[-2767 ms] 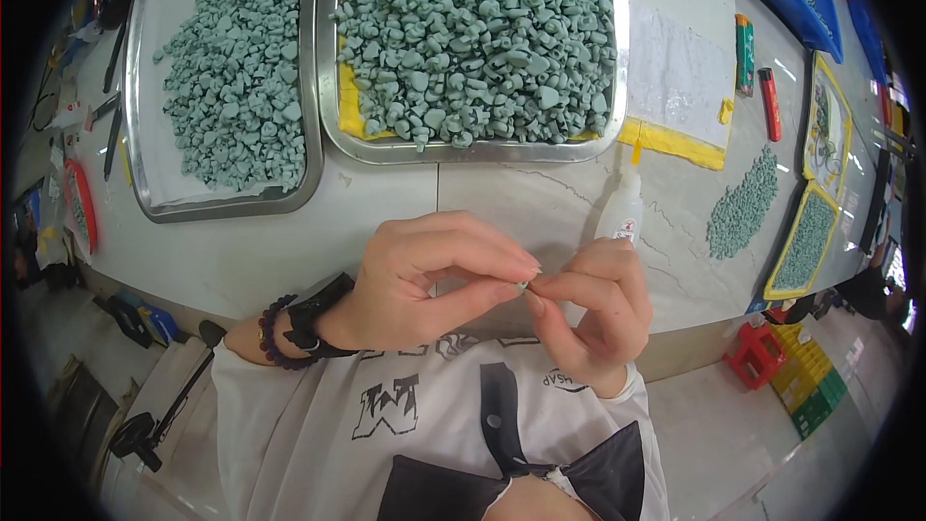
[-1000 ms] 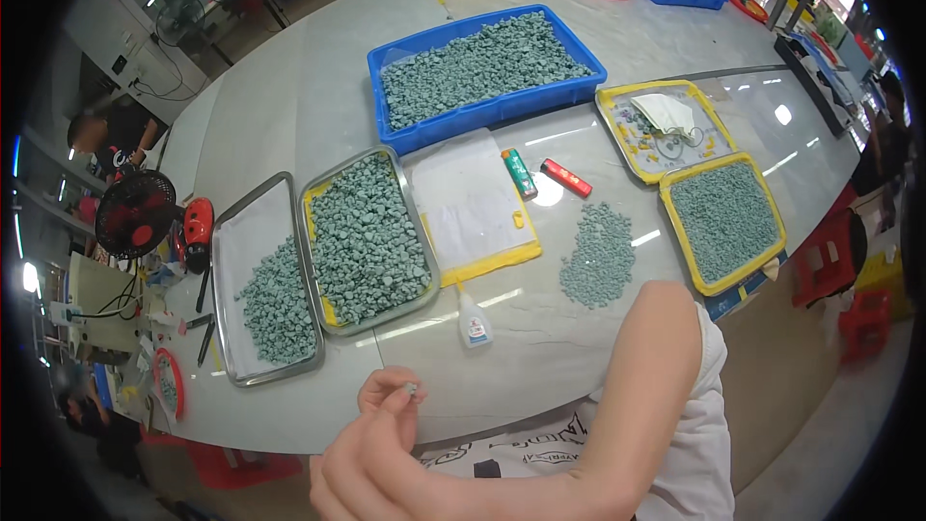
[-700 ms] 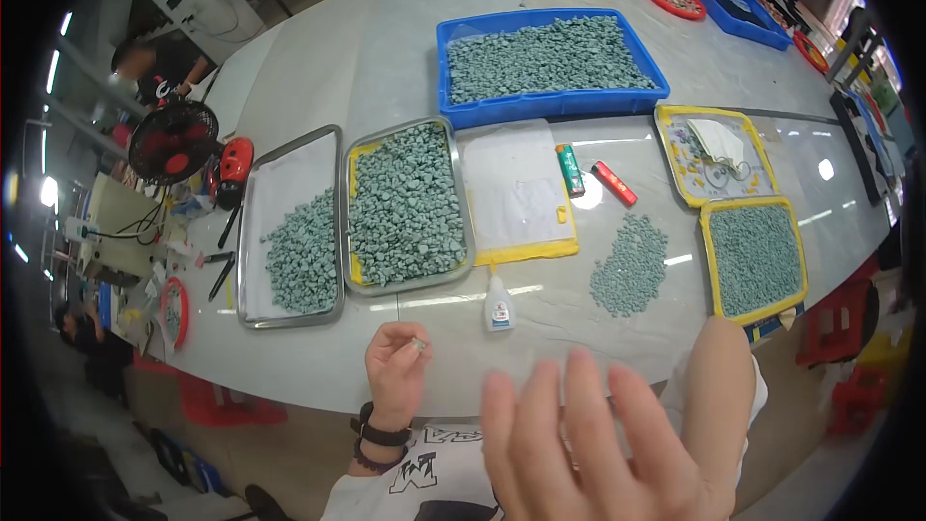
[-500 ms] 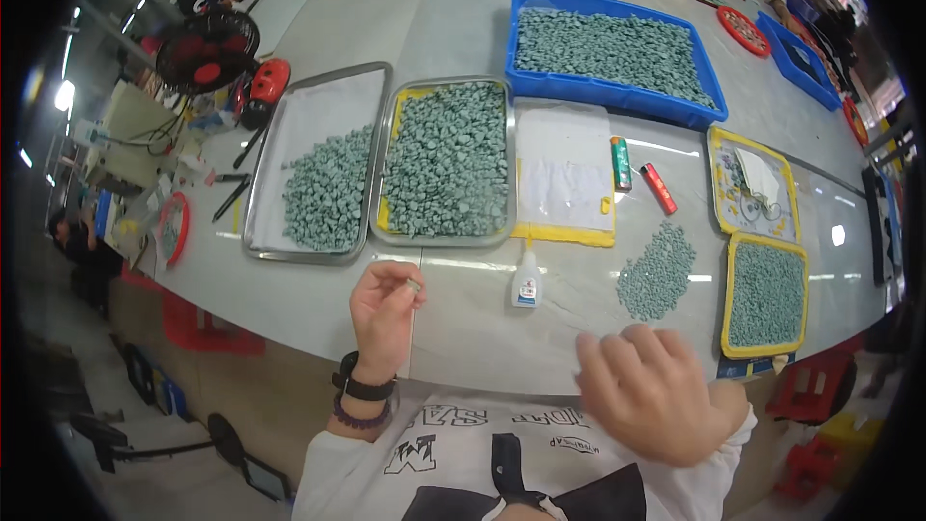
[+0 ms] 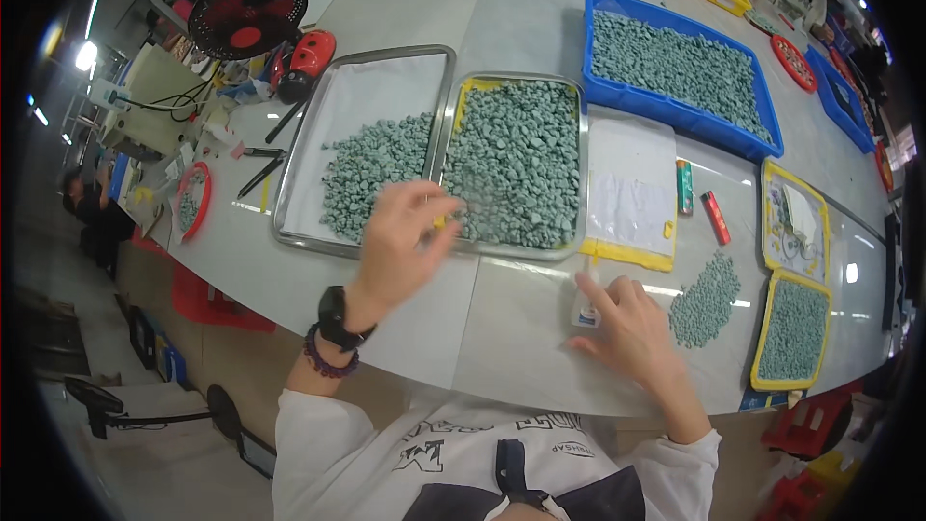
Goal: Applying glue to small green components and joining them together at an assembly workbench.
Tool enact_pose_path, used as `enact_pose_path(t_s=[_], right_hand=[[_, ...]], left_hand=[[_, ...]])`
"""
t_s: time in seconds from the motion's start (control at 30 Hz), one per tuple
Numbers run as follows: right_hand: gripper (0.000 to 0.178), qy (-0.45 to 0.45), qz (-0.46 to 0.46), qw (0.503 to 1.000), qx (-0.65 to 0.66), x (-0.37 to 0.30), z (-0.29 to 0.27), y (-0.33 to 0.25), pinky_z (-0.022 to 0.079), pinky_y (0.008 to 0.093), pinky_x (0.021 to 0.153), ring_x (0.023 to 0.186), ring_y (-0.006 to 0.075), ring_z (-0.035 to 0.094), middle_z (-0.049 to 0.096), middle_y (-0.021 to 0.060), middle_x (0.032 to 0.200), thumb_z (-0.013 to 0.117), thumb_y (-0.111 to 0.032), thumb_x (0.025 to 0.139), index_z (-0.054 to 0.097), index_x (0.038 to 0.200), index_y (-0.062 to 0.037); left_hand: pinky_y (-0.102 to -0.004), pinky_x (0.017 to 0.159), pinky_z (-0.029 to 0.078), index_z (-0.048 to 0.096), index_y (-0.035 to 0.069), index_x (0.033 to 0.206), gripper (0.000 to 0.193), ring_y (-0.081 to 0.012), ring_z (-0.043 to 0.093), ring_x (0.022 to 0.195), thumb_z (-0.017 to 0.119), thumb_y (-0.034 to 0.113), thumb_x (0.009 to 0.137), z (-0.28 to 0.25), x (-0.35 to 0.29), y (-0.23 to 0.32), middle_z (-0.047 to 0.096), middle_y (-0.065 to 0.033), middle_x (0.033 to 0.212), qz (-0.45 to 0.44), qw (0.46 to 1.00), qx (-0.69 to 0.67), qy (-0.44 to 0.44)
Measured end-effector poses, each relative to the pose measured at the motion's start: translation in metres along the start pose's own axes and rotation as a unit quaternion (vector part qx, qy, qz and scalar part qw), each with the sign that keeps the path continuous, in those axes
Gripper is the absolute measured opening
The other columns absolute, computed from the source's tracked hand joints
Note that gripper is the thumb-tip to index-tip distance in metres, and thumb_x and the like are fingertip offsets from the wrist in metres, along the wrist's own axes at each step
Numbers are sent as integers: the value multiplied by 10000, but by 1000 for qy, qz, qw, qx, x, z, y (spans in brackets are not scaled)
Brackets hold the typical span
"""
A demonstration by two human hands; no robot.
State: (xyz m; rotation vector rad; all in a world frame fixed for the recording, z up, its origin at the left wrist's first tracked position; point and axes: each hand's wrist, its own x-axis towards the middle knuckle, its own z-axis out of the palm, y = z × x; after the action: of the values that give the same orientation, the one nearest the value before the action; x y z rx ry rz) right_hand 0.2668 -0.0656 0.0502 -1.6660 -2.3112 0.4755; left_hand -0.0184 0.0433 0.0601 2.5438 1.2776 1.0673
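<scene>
My left hand [image 5: 395, 249] curls near the metal tray [image 5: 526, 252] of green stones [image 5: 526, 159]; blur, can't tell if pinching. White bottle [image 5: 586, 313] on desk [image 5: 521, 342], between my right hand's [image 5: 632, 330] spread thumb and forefinger; contact unclear.

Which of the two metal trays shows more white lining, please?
The left metal tray: green pieces leave its far part uncovered, whereas those in the right metal tray spread almost to its rim.

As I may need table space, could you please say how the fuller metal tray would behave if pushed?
The fuller metal tray is probably heavy, filled with green stones, which lie loose and might shift; its metal rim seems stiff.
</scene>
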Motion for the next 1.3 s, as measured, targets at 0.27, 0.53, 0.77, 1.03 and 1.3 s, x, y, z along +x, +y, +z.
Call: enact_pose_path(t_s=[0.27, 0.53, 0.77, 1.03, 1.3], right_hand=[[623, 90, -53, 986, 131, -12, 16, 18, 420, 354, 631, 749, 263, 515, 480, 95, 798, 851, -287, 537, 554, 1047, -86], [596, 181, -76, 951, 239, -26, 39, 28, 388, 348, 595, 699, 241, 492, 487, 96, 801, 806, -298, 663, 444, 1087, -87], [549, 251, -111, 929, 248, -17, 30, 39, 416, 331, 604, 649, 240, 512, 569, 163, 850, 685, -388, 807, 399, 1172, -93], [519, 316, -108, 872, 357, -10, 11, 2, 441, 337, 583, 757, 298, 579, 590, 143, 872, 584, -514, 846, 398, 1126, -118], [389, 189, -62, 945, 259, 25, 31, -26, 484, 385, 718, 859, 309, 596, 630, 105, 939, 741, -183, 756, 461, 1020, -132]], left_hand=[[-363, 691, 479, 581, 31, 913, 147, -286, 567, 807, 618, 60, 774, 47, 19, -11, 542, -96, 884, -39, 978, -94, -184], [-349, 648, 490, 592, 38, 931, 173, -275, 583, 757, 612, 17, 760, 43, 23, -17, 556, -97, 853, -22, 977, -104, -183], [-318, 645, 500, 590, 26, 942, 236, -250, 598, 764, 625, -37, 717, 39, 33, -21, 568, -102, 865, 37, 983, -53, -174], [-267, 666, 502, 525, 37, 945, 168, -147, 622, 832, 608, -30, 816, 31, 6, 28, 594, -71, 886, -234, 701, -650, -178], [-269, 730, 504, 493, 28, 948, 207, -125, 596, 888, 623, -42, 803, 61, -17, 36, 595, -105, 1035, -435, 397, -722, -364]])
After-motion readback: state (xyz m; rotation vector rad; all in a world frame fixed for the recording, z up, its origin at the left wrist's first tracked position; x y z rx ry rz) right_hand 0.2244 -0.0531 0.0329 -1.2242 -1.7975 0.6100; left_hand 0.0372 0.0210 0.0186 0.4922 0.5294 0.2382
